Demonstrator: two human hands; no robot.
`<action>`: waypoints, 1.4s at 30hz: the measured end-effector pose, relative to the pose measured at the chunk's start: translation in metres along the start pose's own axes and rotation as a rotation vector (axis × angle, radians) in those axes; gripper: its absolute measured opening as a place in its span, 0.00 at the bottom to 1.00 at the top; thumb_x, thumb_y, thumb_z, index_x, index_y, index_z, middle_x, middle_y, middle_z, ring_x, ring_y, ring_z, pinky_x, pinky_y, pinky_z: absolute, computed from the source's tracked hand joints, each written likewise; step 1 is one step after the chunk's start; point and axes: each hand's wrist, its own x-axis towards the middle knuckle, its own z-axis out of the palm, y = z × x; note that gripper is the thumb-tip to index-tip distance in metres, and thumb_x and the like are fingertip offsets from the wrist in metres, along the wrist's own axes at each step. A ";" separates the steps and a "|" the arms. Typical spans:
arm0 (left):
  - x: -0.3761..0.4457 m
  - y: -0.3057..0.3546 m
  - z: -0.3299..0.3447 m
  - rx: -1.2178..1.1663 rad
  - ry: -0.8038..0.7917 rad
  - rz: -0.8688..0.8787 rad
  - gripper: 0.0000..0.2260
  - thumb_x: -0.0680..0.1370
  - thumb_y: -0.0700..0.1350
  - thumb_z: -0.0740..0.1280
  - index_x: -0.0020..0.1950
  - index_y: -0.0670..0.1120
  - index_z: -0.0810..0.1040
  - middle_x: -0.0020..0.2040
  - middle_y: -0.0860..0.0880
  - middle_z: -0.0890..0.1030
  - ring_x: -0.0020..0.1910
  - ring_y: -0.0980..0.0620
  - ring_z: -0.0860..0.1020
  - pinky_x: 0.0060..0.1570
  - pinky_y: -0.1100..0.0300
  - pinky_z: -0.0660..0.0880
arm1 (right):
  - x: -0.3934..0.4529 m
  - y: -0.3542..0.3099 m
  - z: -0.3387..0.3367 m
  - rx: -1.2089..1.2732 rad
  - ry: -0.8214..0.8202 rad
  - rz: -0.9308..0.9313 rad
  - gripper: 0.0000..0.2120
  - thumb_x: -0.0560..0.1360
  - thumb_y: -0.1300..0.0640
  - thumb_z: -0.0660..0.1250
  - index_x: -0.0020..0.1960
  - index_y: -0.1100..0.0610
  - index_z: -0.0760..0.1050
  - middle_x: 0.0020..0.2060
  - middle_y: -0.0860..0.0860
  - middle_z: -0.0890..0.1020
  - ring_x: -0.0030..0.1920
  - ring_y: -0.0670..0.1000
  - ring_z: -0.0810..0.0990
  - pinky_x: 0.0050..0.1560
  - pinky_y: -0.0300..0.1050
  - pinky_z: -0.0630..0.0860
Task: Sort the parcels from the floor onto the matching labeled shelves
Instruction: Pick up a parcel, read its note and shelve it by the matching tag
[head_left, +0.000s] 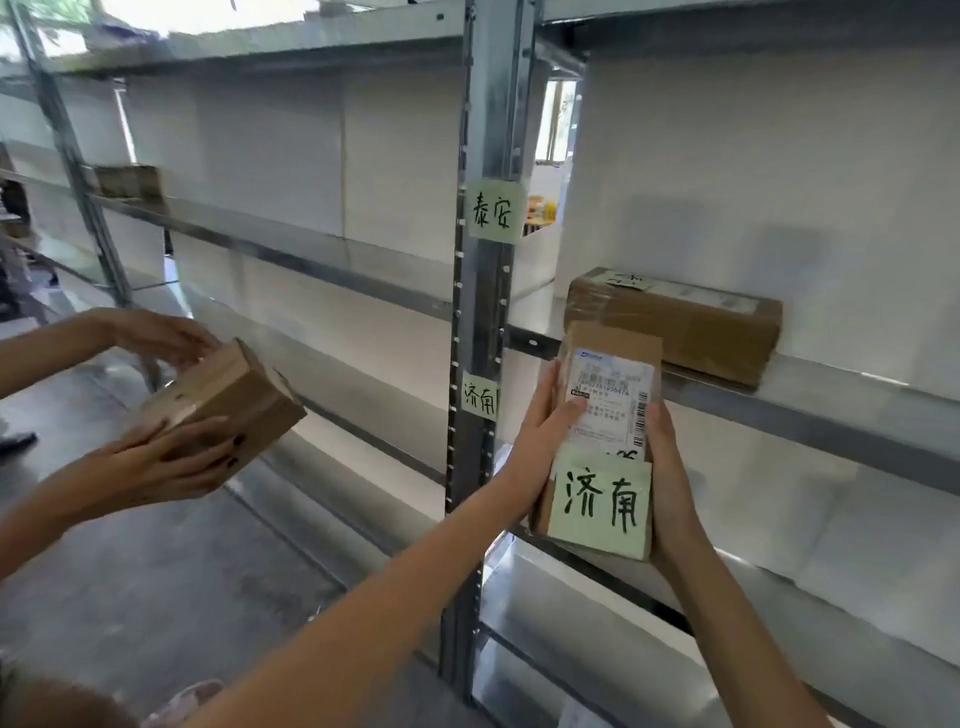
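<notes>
I hold a small brown parcel (610, 364) upright in front of the metal rack, my left hand (543, 431) on its left side and my right hand (670, 478) on its right. It carries a white shipping label and a green note (602, 501) handwritten 济南. On the rack's upright post (485, 312) a green tag (480, 395) shows the same 济南, level with the parcel. A second green tag (493, 210), reading 泰安, sits higher on the post.
A long brown box (675, 322) lies on the shelf (810, 421) just behind my parcel. At the left another person's two hands (171, 457) hold a brown box (228, 395). A further box (130, 182) sits on a far-left shelf. The floor is grey concrete.
</notes>
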 end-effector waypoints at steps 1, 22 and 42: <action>-0.001 0.005 -0.006 -0.013 -0.028 0.005 0.27 0.78 0.46 0.63 0.77 0.49 0.60 0.65 0.38 0.77 0.52 0.45 0.83 0.43 0.57 0.82 | -0.001 -0.001 0.008 -0.012 0.023 -0.027 0.57 0.56 0.24 0.77 0.76 0.53 0.68 0.66 0.62 0.81 0.63 0.70 0.81 0.54 0.60 0.84; -0.044 0.101 -0.028 -0.094 -0.266 -0.018 0.35 0.74 0.50 0.67 0.78 0.51 0.56 0.68 0.37 0.74 0.63 0.36 0.78 0.64 0.39 0.75 | -0.072 -0.046 0.109 -0.200 0.367 -0.402 0.23 0.84 0.48 0.60 0.77 0.55 0.65 0.58 0.53 0.85 0.50 0.50 0.87 0.48 0.46 0.84; -0.041 0.115 -0.066 0.108 -0.460 -0.229 0.19 0.72 0.51 0.70 0.56 0.41 0.72 0.49 0.41 0.81 0.42 0.45 0.82 0.36 0.60 0.81 | -0.089 -0.053 0.109 -0.329 0.370 -0.276 0.40 0.72 0.39 0.67 0.80 0.42 0.56 0.66 0.53 0.78 0.65 0.55 0.79 0.62 0.59 0.78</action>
